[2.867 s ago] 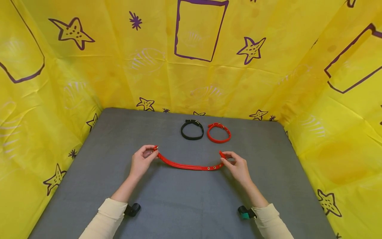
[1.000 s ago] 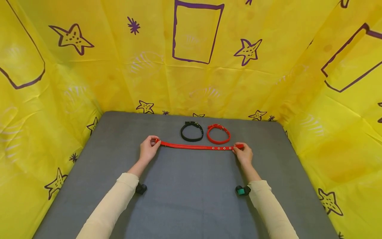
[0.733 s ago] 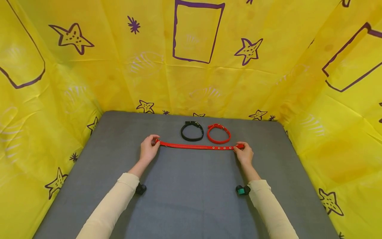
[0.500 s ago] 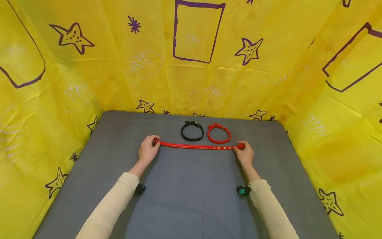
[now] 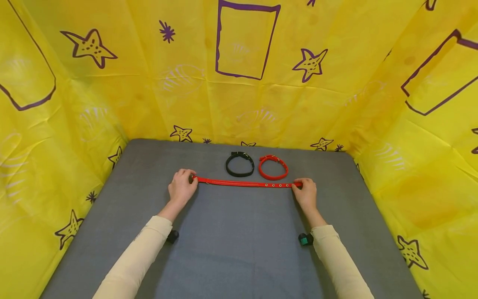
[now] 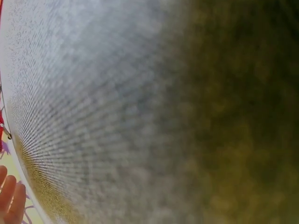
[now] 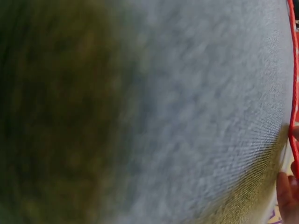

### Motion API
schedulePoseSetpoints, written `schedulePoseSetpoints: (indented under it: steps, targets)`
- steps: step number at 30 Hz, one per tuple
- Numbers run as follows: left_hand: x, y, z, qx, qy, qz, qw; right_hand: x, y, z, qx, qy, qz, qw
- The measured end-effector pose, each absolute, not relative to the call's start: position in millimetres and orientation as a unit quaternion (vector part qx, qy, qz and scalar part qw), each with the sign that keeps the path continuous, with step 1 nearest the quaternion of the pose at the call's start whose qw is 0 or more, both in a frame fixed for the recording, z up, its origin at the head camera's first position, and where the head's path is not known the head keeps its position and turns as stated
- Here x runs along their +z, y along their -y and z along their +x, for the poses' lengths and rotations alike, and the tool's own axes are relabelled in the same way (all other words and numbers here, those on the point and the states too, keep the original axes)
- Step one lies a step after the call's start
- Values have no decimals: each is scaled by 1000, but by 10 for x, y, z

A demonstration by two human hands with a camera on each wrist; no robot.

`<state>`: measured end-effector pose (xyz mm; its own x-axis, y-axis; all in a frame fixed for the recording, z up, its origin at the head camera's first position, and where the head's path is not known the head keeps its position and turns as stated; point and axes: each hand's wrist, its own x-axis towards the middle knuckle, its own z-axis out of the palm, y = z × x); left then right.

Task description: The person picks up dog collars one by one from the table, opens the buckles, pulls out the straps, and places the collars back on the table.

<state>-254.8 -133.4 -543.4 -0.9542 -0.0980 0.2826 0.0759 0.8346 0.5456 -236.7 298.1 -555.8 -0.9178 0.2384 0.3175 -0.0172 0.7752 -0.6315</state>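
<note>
A red collar (image 5: 239, 183) with metal eyelets lies stretched almost straight across the grey table, bowing slightly. At its left end, my left hand (image 5: 181, 187) holds the buckle end between thumb and fingers, covering most of the buckle. My right hand (image 5: 307, 193) pinches the other end, just past the eyelets. Behind the strap sit a buckled black collar (image 5: 240, 175) and a buckled red collar (image 5: 274, 177), both closed into loops. In the left wrist view only some fingertips (image 6: 16, 205) show at the edge; the right wrist view catches the red strap and fingers (image 7: 286, 196).
The grey table (image 5: 231, 249) is boxed in at the back and sides by yellow cloth (image 5: 168, 104) printed with purple starfish. Dark wrist cameras hang under both cream sleeves (image 5: 140, 249).
Over about three seconds both hands have moved away from the body and apart, drawing the sagging red collar straight near the loops. Lately the left hand has shifted slightly left.
</note>
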Motion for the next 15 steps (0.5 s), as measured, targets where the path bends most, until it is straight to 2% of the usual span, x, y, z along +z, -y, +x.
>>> schedulePoseSetpoints:
  steps: [6, 11, 15]
  targets:
    - [-5457, 1357, -2561, -261, 949, -16, 175, -5521, -2978, -2338, 242, 946, 6, 217]
    - [-5455, 1353, -2599, -207, 943, -113, 235, -5500, -2965, -2344, 180, 949, 63, 251]
    - [-5475, 1330, -2623, -185, 933, -173, 255, -5503, -2943, -2337, 161, 955, 69, 240]
